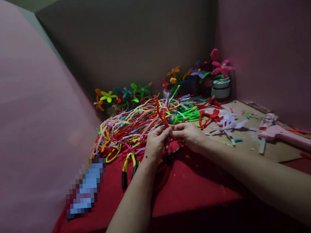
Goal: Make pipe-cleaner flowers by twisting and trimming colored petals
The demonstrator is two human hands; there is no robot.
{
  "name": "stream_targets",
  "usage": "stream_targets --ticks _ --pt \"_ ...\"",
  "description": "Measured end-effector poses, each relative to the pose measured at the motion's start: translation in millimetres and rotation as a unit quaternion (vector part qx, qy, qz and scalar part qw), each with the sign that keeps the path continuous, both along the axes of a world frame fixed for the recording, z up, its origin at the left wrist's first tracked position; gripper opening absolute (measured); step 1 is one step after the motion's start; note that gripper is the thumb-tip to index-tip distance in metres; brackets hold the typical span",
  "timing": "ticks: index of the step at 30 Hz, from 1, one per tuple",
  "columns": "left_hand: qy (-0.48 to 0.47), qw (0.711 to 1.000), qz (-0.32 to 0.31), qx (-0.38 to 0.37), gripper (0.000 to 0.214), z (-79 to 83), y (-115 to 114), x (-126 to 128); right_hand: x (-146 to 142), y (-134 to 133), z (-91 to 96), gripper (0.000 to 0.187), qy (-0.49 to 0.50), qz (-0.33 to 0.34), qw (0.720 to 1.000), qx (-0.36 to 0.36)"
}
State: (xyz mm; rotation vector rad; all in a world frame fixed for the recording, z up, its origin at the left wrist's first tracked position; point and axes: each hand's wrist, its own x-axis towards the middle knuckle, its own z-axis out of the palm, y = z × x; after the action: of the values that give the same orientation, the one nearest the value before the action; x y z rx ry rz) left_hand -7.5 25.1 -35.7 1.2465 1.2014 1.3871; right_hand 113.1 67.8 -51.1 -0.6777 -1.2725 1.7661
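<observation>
My left hand [156, 141] and my right hand [188, 135] meet over the red cloth, fingers pinched together. Between them they hold a red pipe cleaner [161, 113] bent into loops that stand up above the fingers. Just behind the hands lies a big loose pile of pipe cleaners [135, 124] in many colours. A white pipe-cleaner flower [228, 123] and a red bent piece [209, 117] lie to the right of my right hand.
Yellow-handled pliers [128, 169] lie on the red cloth [191, 188] by my left wrist. A pink glue gun [285, 134] rests on a brown board [273, 148] at the right. Finished flowers [122, 95] and a potted pink one [220, 70] line the back wall. Pink walls close in both sides.
</observation>
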Motion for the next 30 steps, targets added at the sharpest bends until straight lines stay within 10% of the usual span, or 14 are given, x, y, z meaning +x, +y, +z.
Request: stream_targets --ticks 16,30 --pt "-0.16 0.986 -0.002 -0.046 0.026 5.1 3 -7 -1 -1 4.9 0.007 0.065 0.104 0.974 -0.193" --pt "-0.196 0.972 0.115 0.056 0.022 13.8 6 -13 -7 -8 -4.1 0.018 -0.021 0.037 0.999 -0.001"
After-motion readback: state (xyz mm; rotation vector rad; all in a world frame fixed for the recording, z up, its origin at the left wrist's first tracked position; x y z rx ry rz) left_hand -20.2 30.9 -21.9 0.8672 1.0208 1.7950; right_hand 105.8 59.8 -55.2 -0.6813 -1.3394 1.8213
